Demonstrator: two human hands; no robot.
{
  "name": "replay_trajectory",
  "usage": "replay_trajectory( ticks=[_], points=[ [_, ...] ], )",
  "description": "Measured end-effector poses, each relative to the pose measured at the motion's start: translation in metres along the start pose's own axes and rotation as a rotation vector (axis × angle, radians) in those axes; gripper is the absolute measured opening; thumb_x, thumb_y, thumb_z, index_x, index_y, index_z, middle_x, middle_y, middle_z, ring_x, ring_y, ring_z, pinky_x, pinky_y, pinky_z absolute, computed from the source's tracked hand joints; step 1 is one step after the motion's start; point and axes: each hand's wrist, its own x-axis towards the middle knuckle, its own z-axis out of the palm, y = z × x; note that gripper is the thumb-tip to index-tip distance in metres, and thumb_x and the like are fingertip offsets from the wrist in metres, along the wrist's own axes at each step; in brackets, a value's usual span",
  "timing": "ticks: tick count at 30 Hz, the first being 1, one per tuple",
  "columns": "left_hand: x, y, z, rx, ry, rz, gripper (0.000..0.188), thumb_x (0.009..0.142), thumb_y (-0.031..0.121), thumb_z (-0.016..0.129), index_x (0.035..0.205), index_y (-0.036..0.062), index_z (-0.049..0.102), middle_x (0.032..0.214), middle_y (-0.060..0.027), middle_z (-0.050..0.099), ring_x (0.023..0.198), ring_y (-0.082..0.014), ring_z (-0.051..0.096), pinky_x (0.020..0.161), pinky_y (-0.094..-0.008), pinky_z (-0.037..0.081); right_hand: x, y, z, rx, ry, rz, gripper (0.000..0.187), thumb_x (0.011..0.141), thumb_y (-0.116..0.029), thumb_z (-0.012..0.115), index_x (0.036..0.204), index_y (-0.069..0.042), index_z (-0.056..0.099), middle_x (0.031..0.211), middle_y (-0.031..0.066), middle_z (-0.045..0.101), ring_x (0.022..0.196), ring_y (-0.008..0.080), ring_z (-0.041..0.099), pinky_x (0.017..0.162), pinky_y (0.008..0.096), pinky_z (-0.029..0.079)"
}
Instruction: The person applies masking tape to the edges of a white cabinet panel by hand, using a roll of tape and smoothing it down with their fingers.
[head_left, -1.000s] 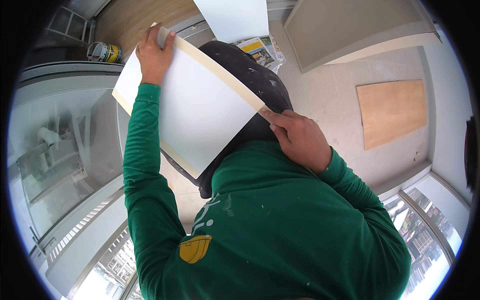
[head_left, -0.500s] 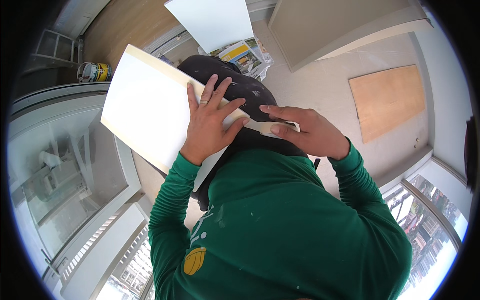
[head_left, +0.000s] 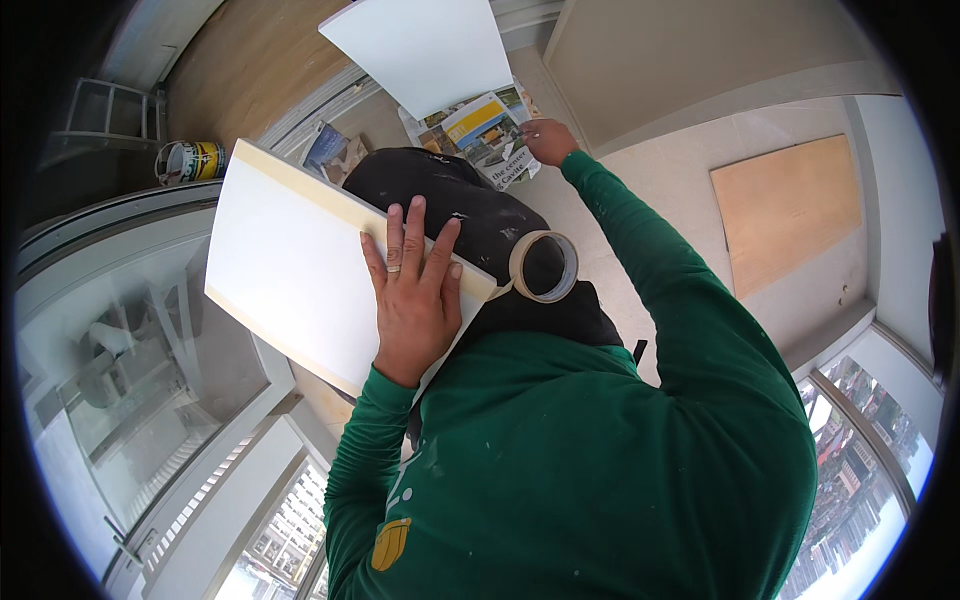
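A white panel [head_left: 300, 270] with strips of cream masking tape along its edges lies slanted across my lap. My left hand [head_left: 415, 300] is flat on its face near the right end, fingers spread, the tips over the taped edge. From the panel's right corner a short stretch of tape runs to a roll of masking tape [head_left: 518, 262], which rests against my dark trousers with neither hand on it. My right hand [head_left: 552, 143] is stretched far forward to the right edge of the newspapers [head_left: 490, 128], fingers drawn together; whatever they hold is too small to make out.
Another white panel [head_left: 425, 55] stands on the newspapers ahead. A brown board [head_left: 790, 215] lies on the floor at the right, below a large beige panel [head_left: 700, 60]. At the left are a paint can [head_left: 190, 162] and a glass door [head_left: 150, 350].
My right hand has let go of the tape roll and moved forward to the newspapers. The roll now hangs from the panel's corner. My left hand stays on the panel, shifted slightly.
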Motion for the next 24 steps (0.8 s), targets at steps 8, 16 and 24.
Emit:
replay_trajectory(
  ticks=[8, 16, 24],
  points=[
    [0.0, -0.021, 0.003, 0.09, 0.175, -0.289, 0.058, 0.109, 0.022, 0.058, 0.164, 0.0068, 0.046, 0.176, -0.0205, 0.033, 0.167, -0.0398, 0.021, 0.133, -0.0617, 0.007, 0.043, 0.016, 0.067, -0.33, -0.277, -0.033, 0.054, 0.093, -0.005, 0.066, 0.147, -0.012, 0.066, 0.146, 0.0195, 0.064, 0.13, 0.0393, 0.067, 0.112, 0.0476, 0.054],
    [-0.017, -0.009, -0.008, 0.053, 0.017, -0.287, 0.121, 0.086, 0.065, 0.08, 0.168, -0.0058, 0.026, 0.177, -0.0281, 0.024, 0.167, -0.0456, 0.015, 0.133, -0.063, 0.004, 0.053, 0.025, 0.083, -0.47, -0.327, -0.129, 0.032, 0.106, -0.015, 0.056, 0.134, -0.011, 0.072, 0.136, 0.016, 0.066, 0.122, 0.0365, 0.071, 0.104, 0.0507, 0.059],
    [0.01, -0.069, -0.016, 0.223, 0.193, -0.42, 0.102, 0.097, 0.062, 0.072, 0.169, 0.0006, 0.033, 0.175, -0.0265, 0.031, 0.166, -0.0452, 0.02, 0.133, -0.059, 0.012, 0.059, 0.009, 0.08, -0.524, -0.365, -0.122, 0.025, 0.107, -0.016, 0.053, 0.124, -0.008, 0.069, 0.134, 0.0186, 0.063, 0.119, 0.0392, 0.072, 0.102, 0.052, 0.059]
  ],
)
